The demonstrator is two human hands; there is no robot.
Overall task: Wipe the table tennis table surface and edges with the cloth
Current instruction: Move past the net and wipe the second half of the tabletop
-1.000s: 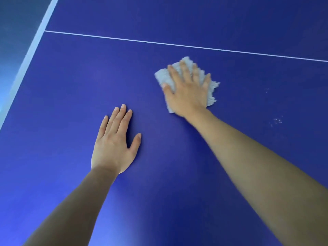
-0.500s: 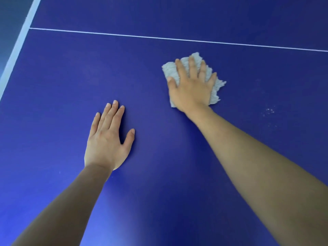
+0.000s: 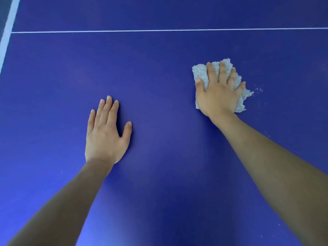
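A: Where are the hands?
B: Both are on the table tennis table (image 3: 159, 77). The left hand (image 3: 104, 135) lies flat on the surface, left of middle and nearer the person. The right hand (image 3: 218, 93) is farther out and to the right, well apart from the left.
A: The cloth?
B: The cloth (image 3: 200, 73) is under the right hand, between palm and table. It sticks out past the fingertips, left of the thumb and right of the little finger.
A: Lines?
B: The centre line (image 3: 159, 30) runs across behind both hands, well beyond the cloth. The edge line (image 3: 7, 32) is at far left and meets it there.
A: Anything else?
B: Specks (image 3: 259, 89) on the table, just right of the cloth.
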